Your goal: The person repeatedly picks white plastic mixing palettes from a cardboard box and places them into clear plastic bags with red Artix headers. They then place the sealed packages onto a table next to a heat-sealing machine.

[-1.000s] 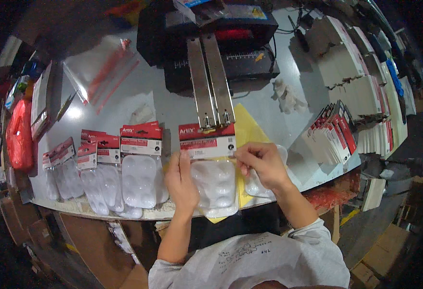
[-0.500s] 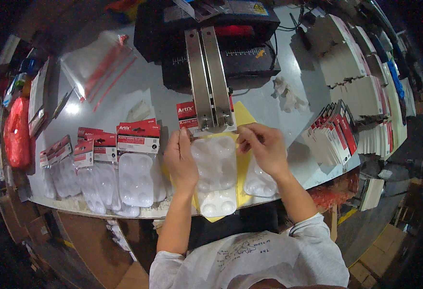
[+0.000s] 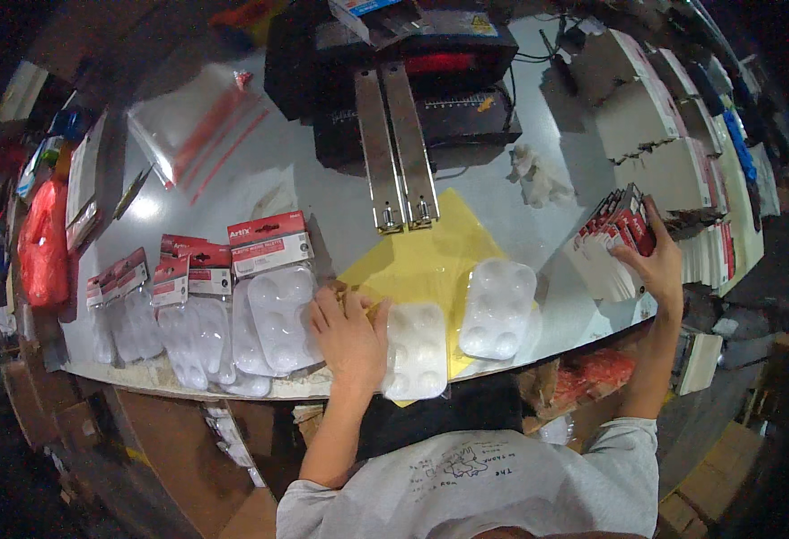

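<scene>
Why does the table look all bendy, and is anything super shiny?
In the head view, the front edge of the table curves, likely because the fisheye lens bends straight lines; also in the head view, a bright white glare sits just below the clear plastic bags, and the head picture's corners fade to black.

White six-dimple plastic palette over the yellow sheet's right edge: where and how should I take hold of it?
I'd probably pinch this palette by its near short rim, approaching from the near side: its length runs roughly front to back, and nothing covers that end.
</scene>
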A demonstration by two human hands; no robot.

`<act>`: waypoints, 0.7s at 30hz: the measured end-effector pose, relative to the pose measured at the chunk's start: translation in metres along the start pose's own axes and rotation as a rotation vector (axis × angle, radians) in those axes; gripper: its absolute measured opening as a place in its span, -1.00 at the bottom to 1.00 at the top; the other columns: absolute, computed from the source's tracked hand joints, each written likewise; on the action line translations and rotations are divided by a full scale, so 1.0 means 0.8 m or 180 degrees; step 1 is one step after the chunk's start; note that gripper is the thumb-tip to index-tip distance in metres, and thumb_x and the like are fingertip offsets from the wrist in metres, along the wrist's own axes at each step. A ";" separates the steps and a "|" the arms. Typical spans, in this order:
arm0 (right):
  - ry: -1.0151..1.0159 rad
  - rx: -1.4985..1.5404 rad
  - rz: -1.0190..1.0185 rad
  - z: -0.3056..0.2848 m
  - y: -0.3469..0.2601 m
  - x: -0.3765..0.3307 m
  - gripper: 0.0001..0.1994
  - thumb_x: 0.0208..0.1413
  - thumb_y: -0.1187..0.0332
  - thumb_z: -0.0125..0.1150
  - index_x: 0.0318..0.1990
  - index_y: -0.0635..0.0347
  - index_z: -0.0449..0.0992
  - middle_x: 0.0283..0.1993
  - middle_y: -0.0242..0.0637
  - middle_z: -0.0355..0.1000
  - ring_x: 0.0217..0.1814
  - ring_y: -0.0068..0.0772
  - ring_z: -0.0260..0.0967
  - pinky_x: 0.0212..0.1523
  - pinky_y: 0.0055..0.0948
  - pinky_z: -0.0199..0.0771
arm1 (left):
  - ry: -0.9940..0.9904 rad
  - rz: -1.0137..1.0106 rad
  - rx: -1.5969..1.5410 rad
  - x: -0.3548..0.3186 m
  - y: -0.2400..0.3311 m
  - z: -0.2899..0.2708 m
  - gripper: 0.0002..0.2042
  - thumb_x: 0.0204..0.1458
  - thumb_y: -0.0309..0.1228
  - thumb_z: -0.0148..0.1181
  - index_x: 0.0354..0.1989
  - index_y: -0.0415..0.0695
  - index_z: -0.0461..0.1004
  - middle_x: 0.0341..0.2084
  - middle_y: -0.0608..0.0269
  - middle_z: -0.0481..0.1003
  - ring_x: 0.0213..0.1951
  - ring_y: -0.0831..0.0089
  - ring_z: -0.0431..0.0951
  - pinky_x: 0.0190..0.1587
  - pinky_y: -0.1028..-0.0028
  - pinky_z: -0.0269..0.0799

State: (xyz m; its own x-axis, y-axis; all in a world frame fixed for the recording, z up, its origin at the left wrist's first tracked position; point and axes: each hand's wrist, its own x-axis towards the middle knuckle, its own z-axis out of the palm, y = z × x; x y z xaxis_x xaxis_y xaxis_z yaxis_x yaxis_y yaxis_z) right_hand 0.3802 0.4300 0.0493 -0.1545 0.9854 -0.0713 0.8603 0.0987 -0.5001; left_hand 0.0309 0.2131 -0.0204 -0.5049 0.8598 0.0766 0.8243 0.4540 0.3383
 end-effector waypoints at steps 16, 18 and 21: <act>-0.0212 0.0441 -0.0452 -0.008 -0.011 -0.004 -0.18 -0.22 0.29 0.42 0.23 0.31 0.14 0.11 -0.09 0.30 0.04 -0.43 0.31 0.08 -0.45 0.28 | -0.0005 -0.0531 -0.2385 -0.029 0.014 -0.025 -0.47 -0.01 -0.29 0.21 0.04 -0.31 0.14 0.00 -0.11 0.23 -0.08 0.18 0.34 -0.10 0.34 0.33; -0.0311 0.0464 -0.0341 -0.016 -0.012 0.000 -0.14 -0.25 0.28 0.43 0.24 0.36 0.10 0.09 -0.09 0.31 0.04 -0.41 0.31 0.08 -0.44 0.28 | 0.0205 -0.0265 -0.1530 -0.042 0.014 -0.028 -0.40 -0.15 -0.25 0.32 0.00 -0.32 0.19 0.03 -0.10 0.11 -0.04 0.08 0.24 -0.09 0.30 0.28; -0.0481 0.0496 -0.0254 -0.025 -0.011 0.006 -0.07 -0.31 0.26 0.46 0.24 0.41 0.07 0.09 -0.05 0.31 0.06 -0.39 0.30 0.10 -0.44 0.26 | -0.0015 -0.0151 -0.0807 -0.060 0.013 -0.031 -0.46 -0.17 -0.26 0.34 -0.09 -0.33 0.27 -0.05 -0.14 0.16 -0.07 -0.03 0.23 -0.04 0.21 0.23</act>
State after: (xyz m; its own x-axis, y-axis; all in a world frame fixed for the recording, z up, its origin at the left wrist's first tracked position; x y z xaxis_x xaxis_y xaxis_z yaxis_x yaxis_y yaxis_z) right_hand 0.3814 0.4363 0.0704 -0.3001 0.9422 -0.1488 0.7589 0.1413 -0.6356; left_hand 0.0573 0.1705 0.0025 -0.5397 0.8403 0.0510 0.7090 0.4211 0.5657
